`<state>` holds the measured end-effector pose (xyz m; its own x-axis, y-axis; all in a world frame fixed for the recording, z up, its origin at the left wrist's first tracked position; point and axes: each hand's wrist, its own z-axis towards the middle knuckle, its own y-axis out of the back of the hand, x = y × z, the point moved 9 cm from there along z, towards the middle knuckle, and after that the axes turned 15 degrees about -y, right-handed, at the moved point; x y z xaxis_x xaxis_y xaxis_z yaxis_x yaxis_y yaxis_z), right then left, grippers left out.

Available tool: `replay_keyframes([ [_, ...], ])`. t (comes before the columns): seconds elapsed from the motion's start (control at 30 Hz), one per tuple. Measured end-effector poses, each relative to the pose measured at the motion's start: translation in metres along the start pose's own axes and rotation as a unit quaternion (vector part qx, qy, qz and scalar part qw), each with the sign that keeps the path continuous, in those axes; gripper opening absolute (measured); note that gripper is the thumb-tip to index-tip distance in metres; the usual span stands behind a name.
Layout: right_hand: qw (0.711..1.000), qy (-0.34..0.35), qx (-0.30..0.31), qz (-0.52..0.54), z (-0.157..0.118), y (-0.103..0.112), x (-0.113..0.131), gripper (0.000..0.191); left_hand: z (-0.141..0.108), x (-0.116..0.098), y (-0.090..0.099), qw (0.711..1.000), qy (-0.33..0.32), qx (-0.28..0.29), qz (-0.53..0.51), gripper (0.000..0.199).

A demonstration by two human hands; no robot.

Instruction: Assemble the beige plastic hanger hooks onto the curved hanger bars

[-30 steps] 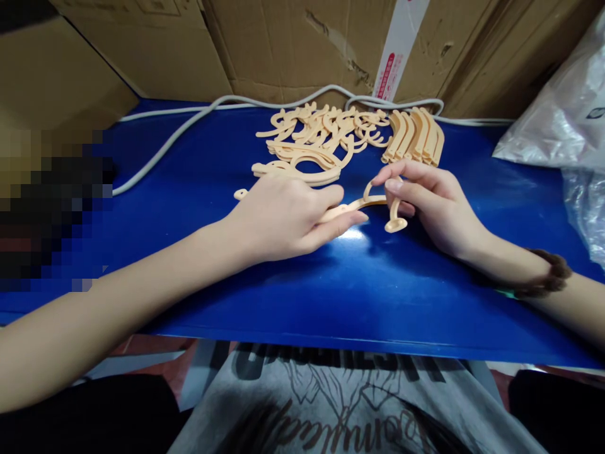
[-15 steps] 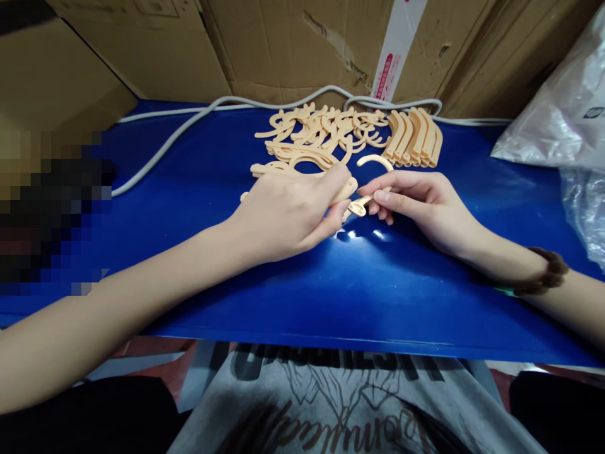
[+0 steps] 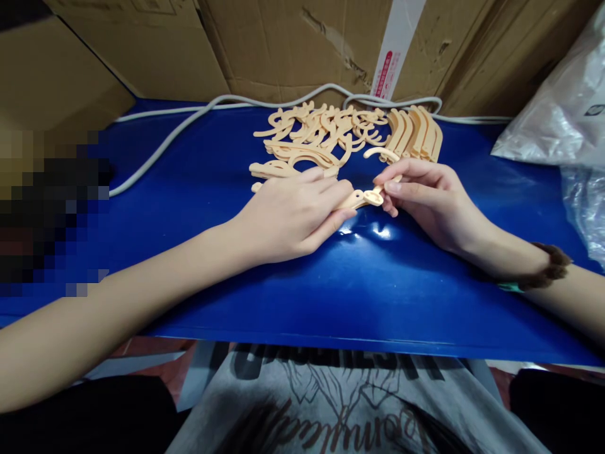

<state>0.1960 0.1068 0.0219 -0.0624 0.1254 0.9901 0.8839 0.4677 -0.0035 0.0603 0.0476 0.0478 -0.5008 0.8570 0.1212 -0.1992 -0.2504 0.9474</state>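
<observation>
My left hand point(image 3: 302, 214) is closed round a cream plastic arm piece point(image 3: 350, 200), whose holed end sticks out past the fingertips. Between thumb and fingers, my right hand point(image 3: 420, 192) pinches a cream hook piece point(image 3: 373, 197); its flat round end lies against the end of the arm piece, and its curved hook point(image 3: 380, 152) rises above the fingers. Just behind my left hand lie stacked cream pieces point(image 3: 271, 169), partly covered by it. Beyond them is a loose heap of curved hook pieces point(image 3: 326, 126).
A row of curved cream arms point(image 3: 416, 133) stands at the back of the blue table point(image 3: 302, 302). A white cable point(image 3: 174, 135) runs along the rear before cardboard boxes point(image 3: 283, 50). A plastic bag point(image 3: 553, 113) is at the right; a pixelated dark area is at the left.
The hook piece has shifted right and slightly up with my right hand, and it now meets the arm piece's end. More of that end shows beyond my left fingers.
</observation>
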Motion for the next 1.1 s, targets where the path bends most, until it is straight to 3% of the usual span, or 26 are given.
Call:
replay_keyframes([
  [0.23,0.999,0.007,0.006,-0.035,0.000,0.000,-0.002,0.018,0.001,-0.002,-0.001,1.000,-0.025,-0.014,0.000,0.040],
  [0.6,0.991,-0.002,0.057,-0.119,-0.002,-0.019,0.003,0.016,0.002,-0.008,-0.005,0.998,-0.055,-0.024,-0.024,0.043],
  [0.87,0.996,-0.005,0.031,-0.085,0.000,-0.009,0.001,0.023,0.000,0.002,-0.002,1.000,0.012,0.012,-0.014,0.044],
  [1.1,0.998,-0.003,0.015,-0.054,0.003,-0.001,-0.003,0.024,0.002,-0.006,-0.002,0.999,-0.035,0.000,-0.013,0.036],
])
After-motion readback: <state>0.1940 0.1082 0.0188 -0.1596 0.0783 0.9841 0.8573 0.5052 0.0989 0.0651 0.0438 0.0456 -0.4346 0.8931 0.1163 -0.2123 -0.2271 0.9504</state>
